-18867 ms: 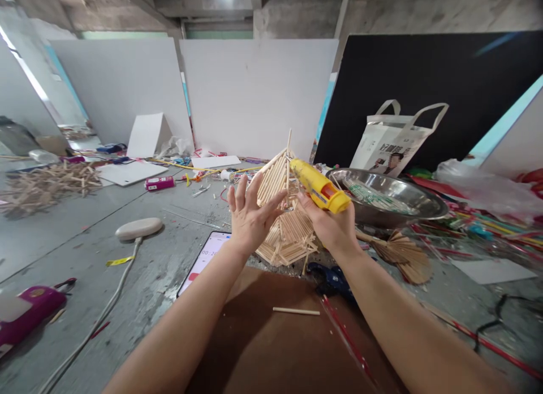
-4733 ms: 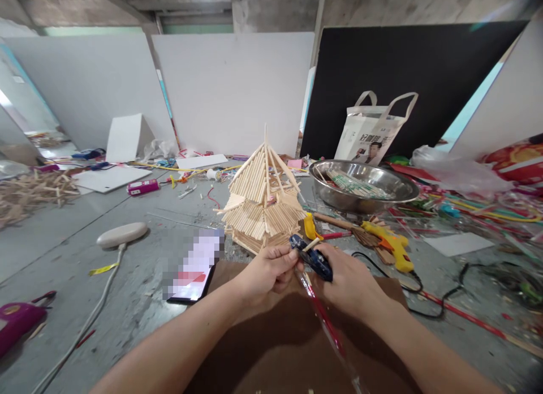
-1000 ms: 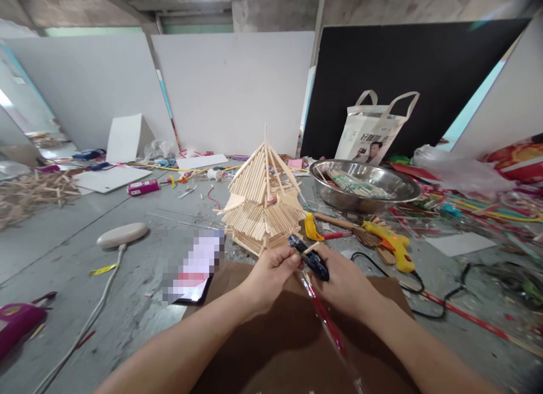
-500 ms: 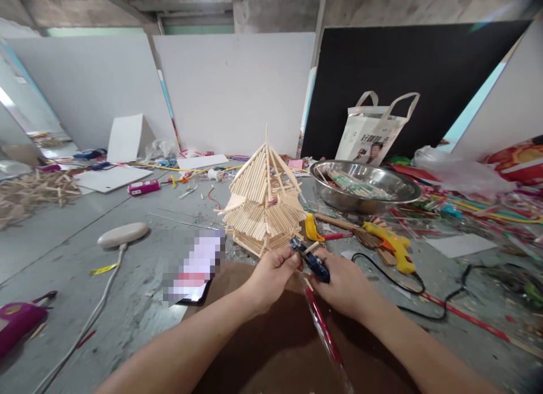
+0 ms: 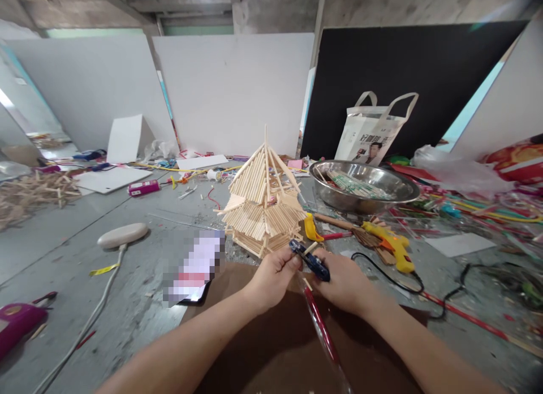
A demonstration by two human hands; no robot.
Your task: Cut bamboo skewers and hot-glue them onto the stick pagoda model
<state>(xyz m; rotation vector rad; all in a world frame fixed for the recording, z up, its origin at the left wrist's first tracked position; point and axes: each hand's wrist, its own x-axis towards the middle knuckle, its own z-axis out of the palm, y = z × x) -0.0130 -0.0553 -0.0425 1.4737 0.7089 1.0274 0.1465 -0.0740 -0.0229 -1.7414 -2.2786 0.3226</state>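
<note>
In front of me stands a small pagoda-like model (image 5: 265,213) made of pale wooden sticks, with a pointed, partly open roof. Its near edge is just beyond my hands. My right hand (image 5: 343,278) is closed around blue-handled pliers (image 5: 314,264). A short thin wooden stick (image 5: 311,249) pokes out beside the plier jaws. With thumb and fingers pinched together, my left hand (image 5: 275,275) appears to hold the other end of that stick, close to the jaws; the fingertips are partly hidden. Below both hands lies a red rod in clear plastic (image 5: 320,323).
A phone (image 5: 195,266) lies left of my hands. On the right are a yellow glue gun (image 5: 392,244) with a black cord and a steel basin (image 5: 365,201) holding packaged sticks. A white power strip (image 5: 123,235) and piles of wood scraps (image 5: 38,193) are leftward.
</note>
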